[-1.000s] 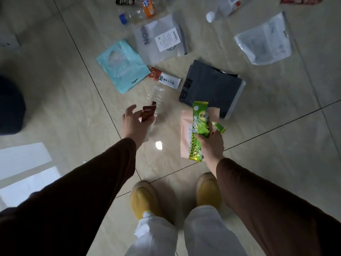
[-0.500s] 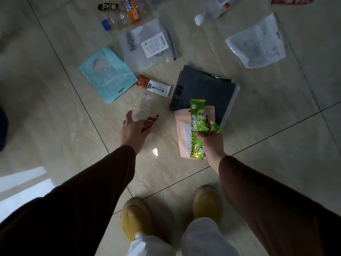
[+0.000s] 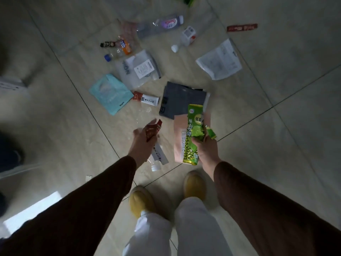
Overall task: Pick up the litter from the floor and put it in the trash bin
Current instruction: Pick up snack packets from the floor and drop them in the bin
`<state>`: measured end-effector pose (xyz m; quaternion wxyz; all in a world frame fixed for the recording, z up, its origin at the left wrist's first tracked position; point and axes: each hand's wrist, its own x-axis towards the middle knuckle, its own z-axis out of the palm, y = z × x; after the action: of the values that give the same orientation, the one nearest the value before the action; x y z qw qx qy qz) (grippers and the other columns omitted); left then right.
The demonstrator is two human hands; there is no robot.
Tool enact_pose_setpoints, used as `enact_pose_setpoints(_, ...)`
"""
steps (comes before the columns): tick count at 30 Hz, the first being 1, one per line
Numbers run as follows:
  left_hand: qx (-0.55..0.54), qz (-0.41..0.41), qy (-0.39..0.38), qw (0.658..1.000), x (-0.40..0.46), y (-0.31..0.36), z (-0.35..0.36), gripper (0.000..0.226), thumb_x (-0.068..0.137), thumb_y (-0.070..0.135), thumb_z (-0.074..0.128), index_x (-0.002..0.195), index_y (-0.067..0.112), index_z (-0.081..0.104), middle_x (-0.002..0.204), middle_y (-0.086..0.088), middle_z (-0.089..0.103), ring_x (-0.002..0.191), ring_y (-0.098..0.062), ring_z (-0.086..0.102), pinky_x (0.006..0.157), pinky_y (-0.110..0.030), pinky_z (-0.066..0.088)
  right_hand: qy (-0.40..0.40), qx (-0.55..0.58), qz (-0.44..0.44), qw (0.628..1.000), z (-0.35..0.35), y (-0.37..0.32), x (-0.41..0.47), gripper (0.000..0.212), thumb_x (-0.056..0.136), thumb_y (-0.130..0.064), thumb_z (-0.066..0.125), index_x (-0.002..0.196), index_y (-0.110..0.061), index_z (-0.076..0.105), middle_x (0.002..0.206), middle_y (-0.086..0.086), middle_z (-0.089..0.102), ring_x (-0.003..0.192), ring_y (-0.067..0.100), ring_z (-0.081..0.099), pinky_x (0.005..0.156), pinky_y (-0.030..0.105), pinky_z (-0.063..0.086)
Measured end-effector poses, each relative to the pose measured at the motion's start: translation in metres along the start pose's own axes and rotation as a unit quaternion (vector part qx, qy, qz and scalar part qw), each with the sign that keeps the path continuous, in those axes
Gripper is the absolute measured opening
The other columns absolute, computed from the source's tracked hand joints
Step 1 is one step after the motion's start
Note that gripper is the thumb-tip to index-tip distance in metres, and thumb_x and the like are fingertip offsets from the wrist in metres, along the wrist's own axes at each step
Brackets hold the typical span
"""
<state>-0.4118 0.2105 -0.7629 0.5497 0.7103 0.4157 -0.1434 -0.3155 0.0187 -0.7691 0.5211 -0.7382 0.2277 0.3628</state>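
- Litter lies scattered over the far half of the tiled floor [image 3: 276,145]; no trash bin can be made out in the view.
- The left hand [image 3: 143,143] is clenched around a dark red sachet [image 3: 153,130] and a clear plastic bottle [image 3: 156,159], whose cap end points toward the near side, below the wrist.
- The right hand [image 3: 204,146] grasps a green snack packet [image 3: 192,133] held upright against a pale pink pouch [image 3: 180,137]; a smaller green wrapper [image 3: 210,132] sticks out to the right of the fingers.
- Just beyond the right hand, a dark grey bag [image 3: 180,100] rests flat on the floor.
- Left of the grey bag lies a red and white sachet [image 3: 146,98], touching a light blue pouch [image 3: 110,93] further left.
- Beyond those sits a frosted clear bag with a white label [image 3: 138,69].
- Further away and to the left is a crushed bottle with an orange label [image 3: 123,47] and a blue cap, with a small dark wrapper [image 3: 108,44] beside it.
- At the far middle lies a bottle with a purple label [image 3: 162,24], and to its right a white bottle [image 3: 185,38] on its side.
- To the right, well apart from the rest, is a white printed bag [image 3: 219,61], and beyond it a red strip wrapper [image 3: 241,27].
- Both arms wear dark brown sleeves [image 3: 267,209]; yellow shoes [image 3: 142,200] and white trousers show at the near edge.
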Motion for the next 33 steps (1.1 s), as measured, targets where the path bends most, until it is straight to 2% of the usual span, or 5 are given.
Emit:
enact_pose_setpoints(4,-0.108,0.0,-0.036,0.994,-0.058,0.073,-0.01,0.097,0.096,0.006,0.056,0.15,0.054,-0.009,0.129,-0.005,0.058,0.107,-0.024,0.067,0.086,-0.042,0.058,0.011,0.02,-0.008,1.0,-0.035,-0.049,-0.063,0.022,0.086,-0.009,0.074,0.104,-0.02,0.067,0.105,0.008,0.074,0.094,0.027,0.072,0.09,0.05,0.057)
enact_pose_setpoints(7,-0.17,-0.005,-0.046,0.984,-0.093,0.125,-0.015,0.108,0.093,0.005,0.062,0.148,0.047,-0.022,0.112,0.015,0.067,0.099,-0.009,0.072,0.073,-0.025,0.058,0.022,0.037,-0.015,0.999,-0.071,-0.093,-0.106,0.023,0.085,-0.01,0.074,0.104,-0.018,0.066,0.105,0.011,0.074,0.096,0.03,0.072,0.089,0.05,0.057)
enact_pose_setpoints(16,-0.199,-0.023,-0.033,0.979,-0.123,0.26,0.025,0.041,0.086,0.009,0.066,0.121,0.02,0.048,0.103,-0.011,0.067,0.081,-0.019,0.067,0.065,-0.034,0.056,-0.004,0.111,-0.042,0.993,-0.184,-0.195,-0.132,0.03,0.083,-0.003,0.074,0.103,-0.024,0.067,0.101,-0.002,0.076,0.088,0.012,0.074,0.073,0.026,0.056)
enact_pose_setpoints(22,-0.225,-0.026,-0.01,0.974,-0.105,0.337,0.094,0.04,0.087,0.017,0.068,0.116,0.027,0.043,0.094,0.003,0.067,0.072,-0.008,0.07,0.056,-0.024,0.056,-0.016,0.067,-0.051,0.996,-0.281,-0.254,-0.094,0.023,0.084,-0.006,0.074,0.095,-0.024,0.066,0.101,0.002,0.076,0.088,0.017,0.074,0.076,0.03,0.057)
enact_pose_setpoints(33,-0.296,-0.046,0.008,0.954,-0.015,0.438,0.159,0.054,0.089,0.021,0.069,0.128,0.026,0.032,0.092,0.006,0.078,0.071,-0.01,0.075,0.051,-0.022,0.055,0.014,0.033,-0.029,0.999,-0.349,-0.371,0.01,0.017,0.086,-0.009,0.071,0.086,-0.025,0.067,0.082,-0.008,0.073,0.058,-0.003,0.07,0.047,0.013,0.05)
